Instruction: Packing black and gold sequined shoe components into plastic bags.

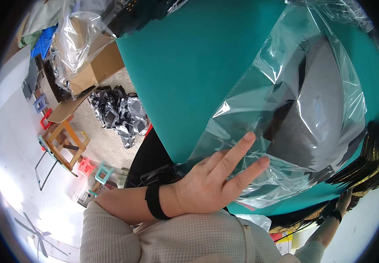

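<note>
Left hand (211, 184), lower centre of frame: index and middle fingers (237, 151) spread and extended flat on a clear, crinkled plastic bag (285, 109); dark grey fabric (312, 114) shows inside it. The bag lies at right on a smooth teal surface (189, 65). Right hand (343, 202), lower right, grips black and gold garments (373, 162) at the edge; finger state cannot be determined. Upper left: cardboard box (97, 65), wooden stool (64, 140) on the floor.

Bare teal tabletop (189, 79) left of the clear plastic bag (303, 109)
</note>
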The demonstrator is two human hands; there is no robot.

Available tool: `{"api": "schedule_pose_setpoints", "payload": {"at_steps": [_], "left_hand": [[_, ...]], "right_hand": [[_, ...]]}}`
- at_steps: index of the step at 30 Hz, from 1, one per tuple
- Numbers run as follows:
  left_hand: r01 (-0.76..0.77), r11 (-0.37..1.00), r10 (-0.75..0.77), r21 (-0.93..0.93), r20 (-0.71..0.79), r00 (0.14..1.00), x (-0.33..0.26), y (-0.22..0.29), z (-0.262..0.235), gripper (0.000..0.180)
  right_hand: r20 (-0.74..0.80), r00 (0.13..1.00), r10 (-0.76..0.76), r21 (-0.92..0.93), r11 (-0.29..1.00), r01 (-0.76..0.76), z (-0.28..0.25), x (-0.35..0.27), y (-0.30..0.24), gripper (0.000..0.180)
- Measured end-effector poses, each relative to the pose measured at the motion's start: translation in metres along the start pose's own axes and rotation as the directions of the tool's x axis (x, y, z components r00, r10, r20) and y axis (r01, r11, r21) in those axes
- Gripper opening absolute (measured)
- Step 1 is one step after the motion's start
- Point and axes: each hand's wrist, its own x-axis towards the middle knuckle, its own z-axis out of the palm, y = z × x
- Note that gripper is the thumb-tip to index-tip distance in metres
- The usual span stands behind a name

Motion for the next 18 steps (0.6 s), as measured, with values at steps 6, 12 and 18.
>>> {"api": "schedule_pose_setpoints", "payload": {"at_steps": [6,12,18], "left_hand": [[0.023,0.999,-0.02,-0.046,0.065,0.998,0.017,0.002,-0.013,0.061],[0.2,0.978,-0.185,-0.06,0.192,0.964,0.028,0.016,-0.012,0.069],[0.103,0.979,-0.128,0.176,0.137,0.982,0.012,0.025,-0.007,0.056]], "right_hand": [[0.044,0.999,0.002,0.031,1.0,-0.003,-0.003,-0.014,-0.006,0.055],[-0.182,0.977,-0.115,0.11,0.985,0.136,0.083,-0.12,-0.057,0.04],[-0.017,0.991,0.132,0.844,0.533,-0.056,0.088,-0.047,-0.05,0.031]]}}
